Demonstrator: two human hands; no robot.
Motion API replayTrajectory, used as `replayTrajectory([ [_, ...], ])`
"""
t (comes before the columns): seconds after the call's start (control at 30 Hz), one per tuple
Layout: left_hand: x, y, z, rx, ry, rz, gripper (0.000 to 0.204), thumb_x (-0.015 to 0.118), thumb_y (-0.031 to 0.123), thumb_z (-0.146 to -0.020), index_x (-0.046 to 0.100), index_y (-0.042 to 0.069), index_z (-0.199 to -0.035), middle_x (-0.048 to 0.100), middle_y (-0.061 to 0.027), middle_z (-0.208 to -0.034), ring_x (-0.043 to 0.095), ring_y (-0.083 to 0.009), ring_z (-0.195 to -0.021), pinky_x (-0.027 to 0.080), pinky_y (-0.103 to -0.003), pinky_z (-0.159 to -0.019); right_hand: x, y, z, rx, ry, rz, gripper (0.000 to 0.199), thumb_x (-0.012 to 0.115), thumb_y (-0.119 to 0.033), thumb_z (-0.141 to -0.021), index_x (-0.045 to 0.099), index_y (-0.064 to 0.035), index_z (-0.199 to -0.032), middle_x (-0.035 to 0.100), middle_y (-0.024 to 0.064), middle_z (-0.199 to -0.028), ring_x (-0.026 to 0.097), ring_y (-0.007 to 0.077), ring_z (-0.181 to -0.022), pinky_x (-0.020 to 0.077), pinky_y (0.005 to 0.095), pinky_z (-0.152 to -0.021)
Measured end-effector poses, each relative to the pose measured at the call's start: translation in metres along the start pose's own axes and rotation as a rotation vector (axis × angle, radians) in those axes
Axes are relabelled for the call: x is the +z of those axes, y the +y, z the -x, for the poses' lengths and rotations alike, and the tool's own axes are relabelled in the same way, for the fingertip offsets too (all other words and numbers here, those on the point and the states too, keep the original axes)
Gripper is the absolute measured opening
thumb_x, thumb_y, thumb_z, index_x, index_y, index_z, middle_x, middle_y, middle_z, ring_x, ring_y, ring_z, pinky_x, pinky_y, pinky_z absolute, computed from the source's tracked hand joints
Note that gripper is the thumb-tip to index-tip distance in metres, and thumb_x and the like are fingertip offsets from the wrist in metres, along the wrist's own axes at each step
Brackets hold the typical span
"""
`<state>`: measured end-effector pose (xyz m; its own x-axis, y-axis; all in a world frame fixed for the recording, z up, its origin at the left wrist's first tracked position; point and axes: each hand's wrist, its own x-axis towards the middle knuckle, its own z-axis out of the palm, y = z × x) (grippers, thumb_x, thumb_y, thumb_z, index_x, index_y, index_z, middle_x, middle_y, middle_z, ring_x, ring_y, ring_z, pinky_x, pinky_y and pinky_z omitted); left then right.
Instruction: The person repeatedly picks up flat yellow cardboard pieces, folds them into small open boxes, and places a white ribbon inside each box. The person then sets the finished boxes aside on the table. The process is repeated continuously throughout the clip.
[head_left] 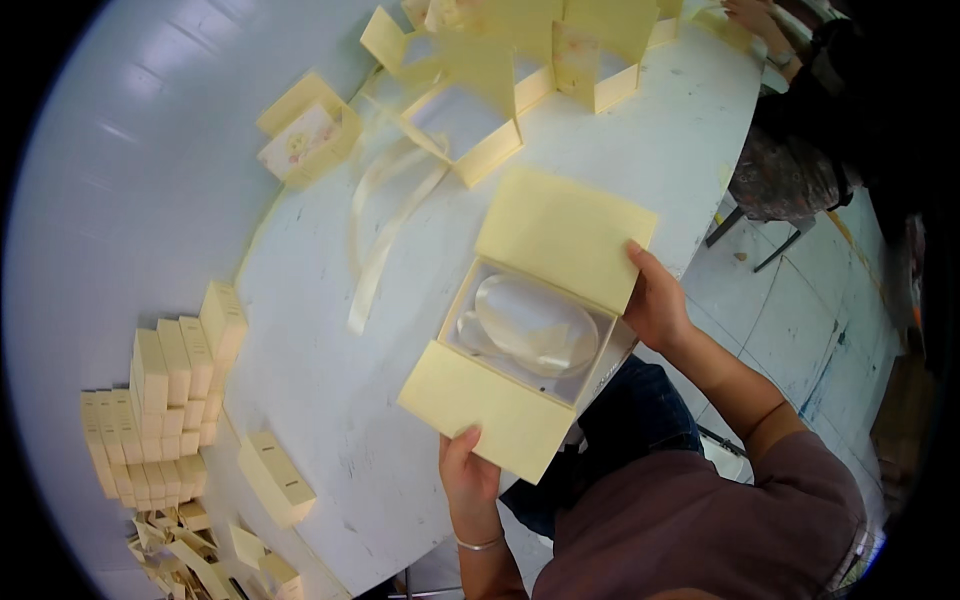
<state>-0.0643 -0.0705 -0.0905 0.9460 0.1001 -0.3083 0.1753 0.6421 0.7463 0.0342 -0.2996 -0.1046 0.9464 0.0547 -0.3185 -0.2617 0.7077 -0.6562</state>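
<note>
Between my hands is a pale yellow gift box (565,232), tilted, with its two wide flaps spread apart. Its pale-lined tray holds a loosely coiled cream ribbon (545,345). My left hand (470,478) grips the edge of the nearer flap, thumb on top and fingers hidden beneath. At the box's right side, my right hand (658,305) is closed on the farther flap and the box edge, thumb on the flap. Another loose cream ribbon (375,275) trails across the table beyond the box.
Several yellow boxes (490,155) stand with raised lids along the white table's (330,330) far side. One opened box (310,145) shows a floral card. Stacked closed boxes (165,375) and a single box (277,480) are at left. Another person's hand (755,18) is at far right.
</note>
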Motion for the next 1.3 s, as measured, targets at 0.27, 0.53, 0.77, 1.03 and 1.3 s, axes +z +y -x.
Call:
replayTrajectory([
  [0.27, -0.026, 0.103, 0.02, 0.372, 0.038, 0.86, 0.067, 0.041, 0.039, -0.087, 0.007, 0.012, -0.138, 0.003, -0.0167, -0.142, 0.009, -0.0281, -0.131, 0.012, -0.04, -0.107, -0.043, -0.098, 0.0, -0.345, -0.369, -0.463, 0.071, 0.033, -0.052, -0.086, 0.013, -0.0038, -0.134, 0.02, 0.027, -0.135, 0.023, 0.0382, -0.125, 0.0252, 0.0447, -0.101],
  [0.53, -0.04, 0.102, 0.022, 0.426, -0.07, 0.468, 0.067, 0.041, 0.037, -0.087, 0.008, 0.009, -0.137, 0.006, -0.0195, -0.141, 0.012, -0.0304, -0.13, 0.015, -0.045, -0.105, -0.038, -0.118, 0.014, -0.634, -0.422, -0.074, 0.05, 0.037, -0.034, -0.09, 0.031, 0.001, -0.124, 0.045, 0.0223, -0.115, 0.046, 0.0303, -0.106, 0.0378, 0.039, -0.091],
  [0.77, -0.004, 0.061, 0.011, 0.501, -0.005, -0.189, 0.062, 0.037, 0.035, -0.086, 0.014, 0.006, -0.135, 0.026, -0.0199, -0.134, 0.03, -0.0322, -0.122, 0.029, -0.049, -0.097, 0.062, -0.051, 0.022, -0.801, -1.015, 1.562, 0.019, 0.05, -0.003, -0.076, 0.055, -0.0017, -0.094, 0.054, 0.0117, -0.077, 0.055, 0.0252, -0.072, 0.0445, 0.0315, -0.067],
  [1.03, 0.014, 0.063, 0.023, 0.554, 0.01, -0.472, 0.057, 0.042, 0.029, -0.084, 0.023, 0.003, -0.131, 0.03, -0.0183, -0.131, 0.032, -0.0305, -0.121, 0.031, -0.046, -0.096, 0.078, -0.005, -0.025, -1.051, -1.239, 2.21, 0.007, 0.058, -0.01, -0.068, 0.058, -0.0026, -0.067, 0.057, 0.0101, -0.064, 0.058, 0.0265, -0.061, 0.0445, 0.0355, -0.056],
  [1.3, 0.105, 0.076, 0.001, 0.79, -0.267, -1.194, 0.059, 0.059, 0.019, -0.077, 0.03, 0.0, -0.125, 0.042, -0.0187, -0.122, 0.043, -0.0269, -0.113, 0.037, -0.038, -0.09, 0.116, -0.082, 0.005, -0.823, -0.661, 1.523, 0.013, 0.056, -0.015, -0.073, 0.052, -0.004, -0.067, 0.053, 0.0111, -0.064, 0.052, 0.0292, -0.062, 0.0413, 0.036, -0.056],
])
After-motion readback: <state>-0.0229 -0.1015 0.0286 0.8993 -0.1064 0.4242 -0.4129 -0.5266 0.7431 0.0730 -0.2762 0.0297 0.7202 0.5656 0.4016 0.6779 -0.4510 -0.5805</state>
